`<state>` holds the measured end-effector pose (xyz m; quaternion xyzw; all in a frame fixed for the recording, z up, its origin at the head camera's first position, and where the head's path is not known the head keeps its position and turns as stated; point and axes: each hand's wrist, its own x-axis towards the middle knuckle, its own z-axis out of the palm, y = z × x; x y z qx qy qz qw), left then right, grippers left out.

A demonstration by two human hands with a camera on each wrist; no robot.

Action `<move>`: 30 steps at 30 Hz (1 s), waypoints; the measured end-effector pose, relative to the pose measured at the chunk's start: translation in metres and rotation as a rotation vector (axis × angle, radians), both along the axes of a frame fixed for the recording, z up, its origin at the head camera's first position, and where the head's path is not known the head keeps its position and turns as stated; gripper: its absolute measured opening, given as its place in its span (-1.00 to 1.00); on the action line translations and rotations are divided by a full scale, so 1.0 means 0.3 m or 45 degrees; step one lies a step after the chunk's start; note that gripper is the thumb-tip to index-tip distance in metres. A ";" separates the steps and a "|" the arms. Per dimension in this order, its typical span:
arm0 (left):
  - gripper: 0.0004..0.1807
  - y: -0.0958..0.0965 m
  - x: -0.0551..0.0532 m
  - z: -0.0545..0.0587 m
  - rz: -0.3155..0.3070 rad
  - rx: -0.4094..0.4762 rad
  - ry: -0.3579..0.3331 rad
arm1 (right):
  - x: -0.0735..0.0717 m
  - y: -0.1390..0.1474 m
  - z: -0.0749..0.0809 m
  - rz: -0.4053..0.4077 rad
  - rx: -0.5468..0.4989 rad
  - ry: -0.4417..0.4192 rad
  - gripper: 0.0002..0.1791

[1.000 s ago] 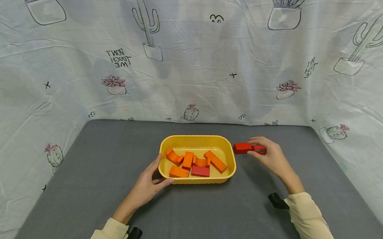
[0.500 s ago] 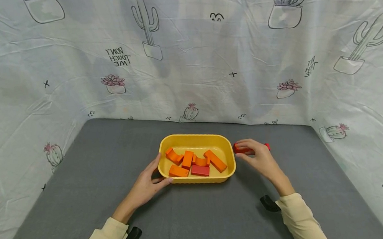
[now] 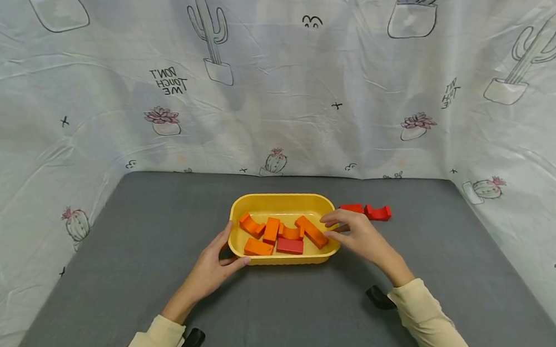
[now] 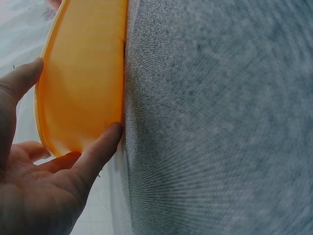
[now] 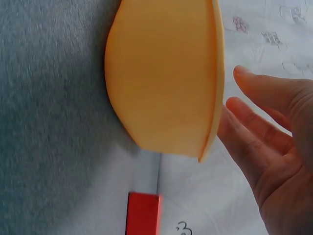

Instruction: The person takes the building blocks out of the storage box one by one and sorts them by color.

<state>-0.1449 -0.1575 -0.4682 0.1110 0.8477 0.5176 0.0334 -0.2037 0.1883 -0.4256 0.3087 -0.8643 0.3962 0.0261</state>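
A yellow plastic tray [image 3: 286, 260] stands on the grey table, holding several orange toy blocks [image 3: 270, 230] and one darker red block [image 3: 290, 245]. At its left end, my left hand [image 3: 212, 273] grips the corner; the left wrist view has its digits [image 4: 100, 149] against the tray's wall and rim. Over the tray's right rim hovers my right hand [image 3: 362, 238], fingers parted with nothing between them, close to a long orange block [image 3: 312, 231]. Behind that hand lie a bright red block [image 3: 352, 209], partly hidden, and a red arched block [image 3: 378, 212].
Grey cloth covers the table [image 3: 292, 317]. A white curtain [image 3: 269, 85] printed with cacti hangs at the back and along both sides. Black bands [image 3: 380, 297] show beneath the wrists.
My right hand has moved left, from the red blocks outside to the tray's right rim, and both red blocks are left on the table. My left hand keeps its place on the tray.
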 end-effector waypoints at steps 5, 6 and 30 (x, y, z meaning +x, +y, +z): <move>0.09 -0.001 -0.001 0.000 0.004 -0.003 -0.009 | -0.001 -0.037 -0.012 0.052 0.104 0.023 -0.68; 0.09 -0.001 -0.001 0.000 0.005 -0.006 -0.008 | -0.001 -0.044 -0.014 0.066 0.123 0.028 -0.69; 0.09 -0.001 -0.001 -0.002 0.008 0.001 -0.007 | -0.018 -0.123 -0.023 0.251 0.304 -0.207 -0.69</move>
